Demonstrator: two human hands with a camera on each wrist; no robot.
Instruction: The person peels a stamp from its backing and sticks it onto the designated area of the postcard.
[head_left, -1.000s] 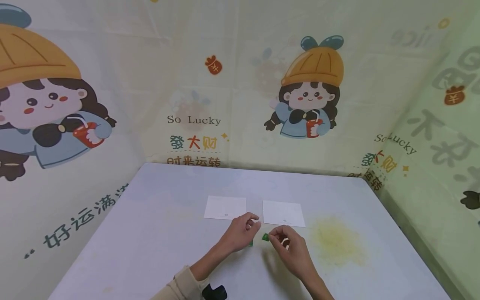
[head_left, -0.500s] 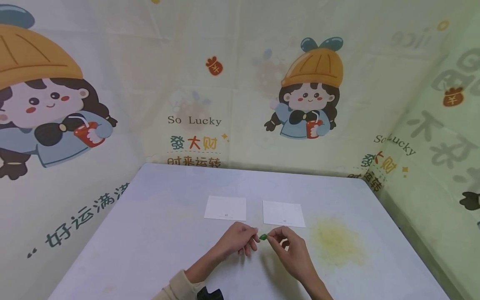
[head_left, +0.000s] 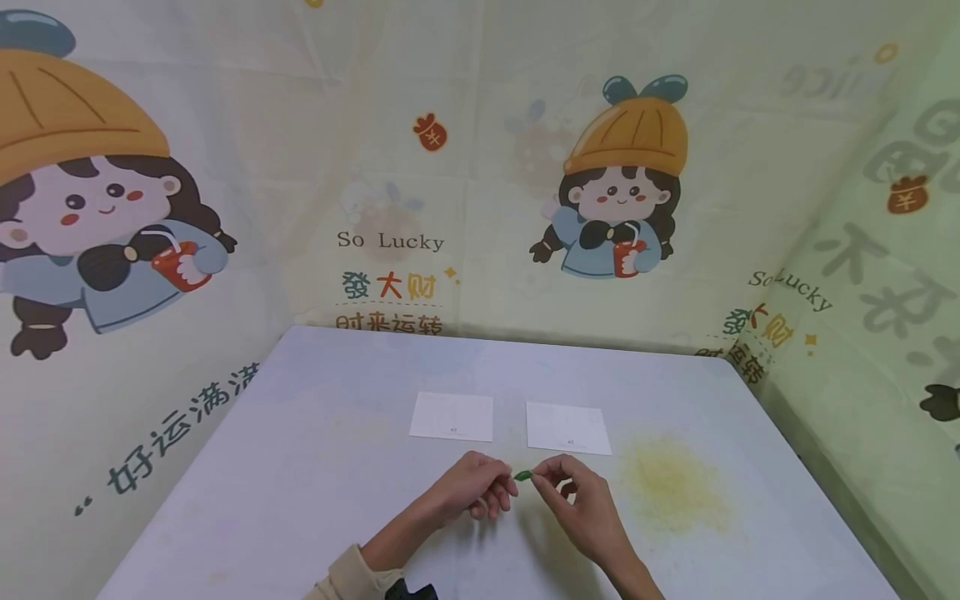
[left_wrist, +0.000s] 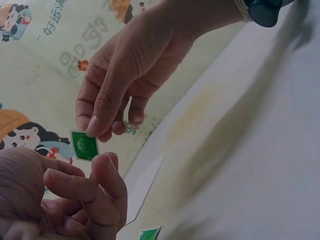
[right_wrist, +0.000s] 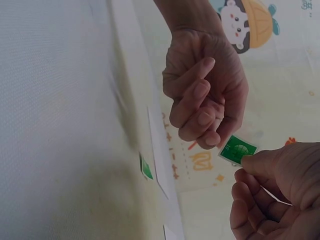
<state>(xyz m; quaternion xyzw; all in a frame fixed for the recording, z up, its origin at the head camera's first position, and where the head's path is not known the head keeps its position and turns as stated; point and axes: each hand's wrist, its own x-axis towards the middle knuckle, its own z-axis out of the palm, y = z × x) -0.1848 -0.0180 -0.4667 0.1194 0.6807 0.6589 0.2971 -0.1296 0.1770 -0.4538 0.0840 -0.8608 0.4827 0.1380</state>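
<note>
My right hand (head_left: 576, 498) pinches a small green stamp (left_wrist: 85, 145) by its edge between thumb and index finger. A globe design and white border show on it in both wrist views. My left hand (head_left: 480, 490) is right beside it, fingers loosely curled, fingertips at the stamp's opposite edge; no grip on it shows. Below the hands a second green stamp (right_wrist: 146, 166) lies on the table; the left wrist view catches its end, and in the head view it is hidden. Beyond the hands lie a left white card (head_left: 452, 417) and a right white card (head_left: 568, 427).
The white table (head_left: 300, 467) has a yellow stain (head_left: 671, 487) to the right of my right hand. A cloth backdrop (head_left: 480, 167) printed with cartoon figures and lettering surrounds its back and sides. A dark strap piece (head_left: 411, 590) is at my left wrist.
My left hand has moved slightly down and turned, its fingers coming to the stamp's edge. The stamp in my right hand has tilted; the right hand has barely moved.
</note>
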